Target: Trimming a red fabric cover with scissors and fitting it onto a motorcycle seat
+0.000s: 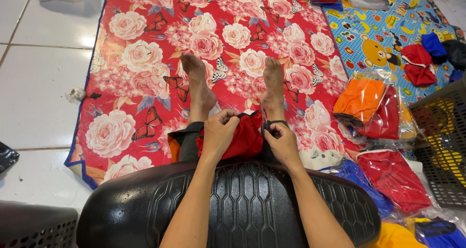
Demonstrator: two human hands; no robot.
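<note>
You are sitting with both forearms reaching straight out over a black ribbed pad (242, 204) on your lap, the arms converging toward 12 o'clock. Your left hand (219, 130) is bending at the wrist, knuckles up, its fingers curling down and pinching the top edge of a red cloth (246, 138). Your right hand (281, 140) is sitting at 3 o'clock of the cloth, fingers folding inward and closing around small scissors (263, 123), whose thin blades are pointing up toward 12 o'clock just beside the cloth's right edge. Whether the blades are touching the cloth, you cannot tell from here.

The cloth is bunching between your two hands, just above the pad's far rim, over your shins. Your bare feet (199, 80) are stretching out toward 12 o'clock, resting on a red floral mat (145, 58).

At 3 o'clock of your hands, bagged orange and red pieces (371, 107) are lying in clear wrap on the mat's edge. More bagged red and blue pieces (393, 177) are piling up at 4 o'clock, near the pad. A grey mesh basket (444, 146) is standing beyond them at the right edge. At 1 o'clock, well apart, a blue cartoon mat (378, 34) is carrying loose red and blue cloths. White tile floor (39, 83) is showing at 9 o'clock.
</note>
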